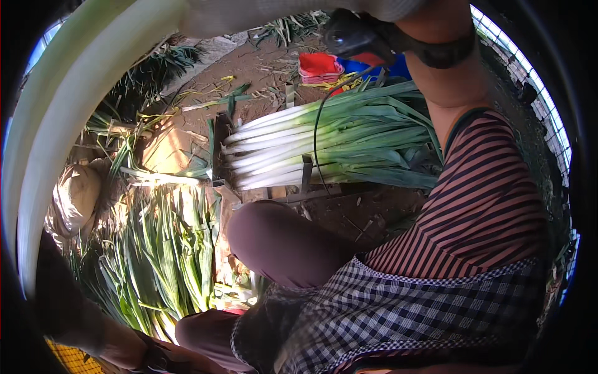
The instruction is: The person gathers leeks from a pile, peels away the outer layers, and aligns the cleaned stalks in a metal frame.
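Note:
Large pale leek stalks [81,93] curve close before me down the left side of the head view. My right hand [293,11], in a light grey glove, crosses the upper edge and is closed at their upper end; the fingertips are partly cut off. My left hand [71,311] is low at the left in deep shadow, near the stalks' lower end, and its fingers cannot be made out. Beyond my knee, a bundle of leeks [280,146] lies in a metal rack [219,149], white ends left and green leaves right.
More leeks [156,249] lie heaped at the left beside a cloth-like bundle [78,196]. Red baskets [319,67] and a blue container [361,67] stand beyond the rack. A black cable [316,134] hangs across the bundle. Leaf scraps litter the earth floor [249,68].

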Demonstrator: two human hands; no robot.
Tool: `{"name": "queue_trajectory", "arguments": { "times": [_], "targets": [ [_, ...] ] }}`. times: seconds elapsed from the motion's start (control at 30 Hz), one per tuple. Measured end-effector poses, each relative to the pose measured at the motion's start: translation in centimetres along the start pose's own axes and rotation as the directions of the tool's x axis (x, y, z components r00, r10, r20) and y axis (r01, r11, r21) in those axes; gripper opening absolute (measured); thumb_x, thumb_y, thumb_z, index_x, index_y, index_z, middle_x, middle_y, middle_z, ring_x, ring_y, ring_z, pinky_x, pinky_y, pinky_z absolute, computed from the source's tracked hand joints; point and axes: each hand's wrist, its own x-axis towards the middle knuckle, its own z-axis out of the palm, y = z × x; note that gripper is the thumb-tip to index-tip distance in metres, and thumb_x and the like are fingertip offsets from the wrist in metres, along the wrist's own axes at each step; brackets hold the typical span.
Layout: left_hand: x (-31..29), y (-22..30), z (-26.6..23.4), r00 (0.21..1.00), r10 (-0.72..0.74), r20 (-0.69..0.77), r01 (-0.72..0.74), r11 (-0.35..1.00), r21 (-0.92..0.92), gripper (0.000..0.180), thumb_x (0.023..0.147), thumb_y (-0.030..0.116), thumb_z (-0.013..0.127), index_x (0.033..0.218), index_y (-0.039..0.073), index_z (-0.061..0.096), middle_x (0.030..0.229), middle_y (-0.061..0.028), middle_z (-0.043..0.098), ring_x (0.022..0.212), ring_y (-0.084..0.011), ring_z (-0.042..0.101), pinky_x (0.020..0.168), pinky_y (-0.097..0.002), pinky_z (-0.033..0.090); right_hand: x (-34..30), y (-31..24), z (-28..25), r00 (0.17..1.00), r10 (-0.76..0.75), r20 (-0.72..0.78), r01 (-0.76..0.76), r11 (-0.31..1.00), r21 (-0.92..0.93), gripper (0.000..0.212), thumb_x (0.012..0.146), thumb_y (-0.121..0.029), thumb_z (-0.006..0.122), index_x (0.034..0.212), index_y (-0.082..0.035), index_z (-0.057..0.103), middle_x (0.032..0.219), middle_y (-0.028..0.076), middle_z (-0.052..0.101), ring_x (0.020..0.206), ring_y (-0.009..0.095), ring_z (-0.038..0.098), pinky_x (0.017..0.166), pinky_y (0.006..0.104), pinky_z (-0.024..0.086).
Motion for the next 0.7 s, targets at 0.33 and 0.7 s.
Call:
{"name": "queue_trajectory", "arguments": {
  "times": [0.33, 0.7],
  "targets": [
    [-0.9, -25.6, -17.2, 0.75, -0.578, -0.321, 0.518, 0.815, -0.259, 0.039, 0.099, 0.03, 0.054, 0.128, 0.004, 0.055, 0.125, -0.0113, 0.061, 0.117, -0.0225, 0.058, 0.099, -0.0387, 0.049, -13.6, 3.7, 3.6, 0.47, 0.13, 0.873, -0.135, 0.988, -0.075, 0.043, 0.07, -0.017, 0.067, 0.109, -0.003, 0.057, 0.091, 0.013, 0.064, 0.08, 0.03, 0.065, 0.068, 0.0422, 0.05],
    [-7.4, -29.7, -19.9, 0.199, -0.816, -0.543, 0.702, 0.505, -0.501, 0.057, 0.096, 0.043, 0.055, 0.134, 0.002, 0.045, 0.132, -0.0235, 0.051, 0.118, -0.0389, 0.054, 0.102, -0.0475, 0.045, -21.4, 0.4, 11.1, 0.205, -0.101, 0.974, -0.286, 0.945, 0.158, 0.061, 0.082, -0.052, 0.063, 0.111, 0.001, 0.056, 0.091, 0.018, 0.066, 0.084, 0.032, 0.067, 0.072, 0.0424, 0.052]
  ]
}}
